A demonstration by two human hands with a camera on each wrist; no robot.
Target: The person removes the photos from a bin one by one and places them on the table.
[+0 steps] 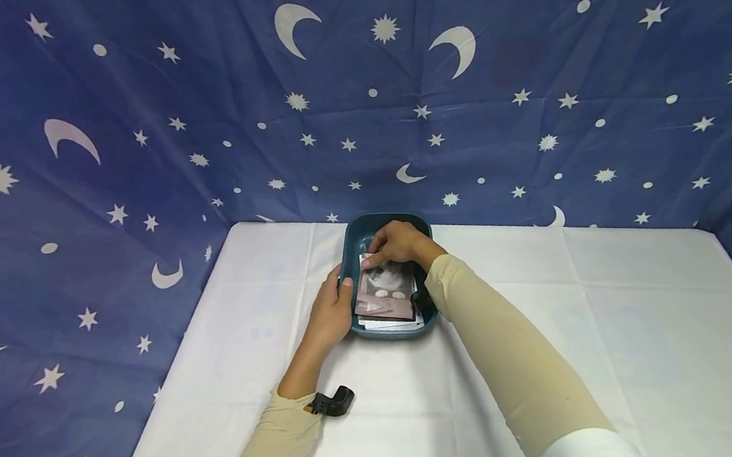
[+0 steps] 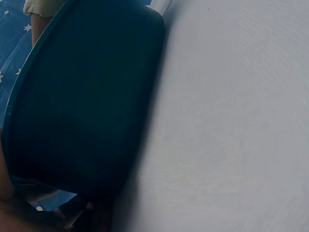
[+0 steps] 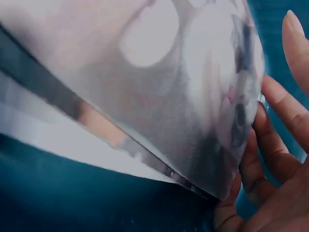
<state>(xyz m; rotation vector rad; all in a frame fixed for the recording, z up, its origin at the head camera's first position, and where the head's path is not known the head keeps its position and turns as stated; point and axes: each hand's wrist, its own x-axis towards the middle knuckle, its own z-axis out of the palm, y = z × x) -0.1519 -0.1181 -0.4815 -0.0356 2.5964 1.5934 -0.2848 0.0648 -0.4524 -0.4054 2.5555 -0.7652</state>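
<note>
A teal plastic tub (image 1: 397,334) stands on the white-covered table near its far edge. My left hand (image 1: 333,311) grips the tub's left wall, thumb over the rim and fingers outside. In the left wrist view the tub's outer side (image 2: 87,96) fills much of the picture. Inside lies a stack of prints, topped by a glossy photo (image 1: 382,297) in pinkish and grey tones, with white-edged sheets (image 1: 391,324) beneath. My right hand (image 1: 400,241) reaches in over the photo's far end. In the right wrist view its fingertips touch the photo's edge (image 3: 212,159), thumb apart from it.
A white cloth (image 1: 616,351) covers the table. Dark blue fabric (image 1: 370,132) with white moons and stars hangs along the back and sides, close behind the tub. A black wrist camera (image 1: 333,402) sits on the left wrist, with another on the right.
</note>
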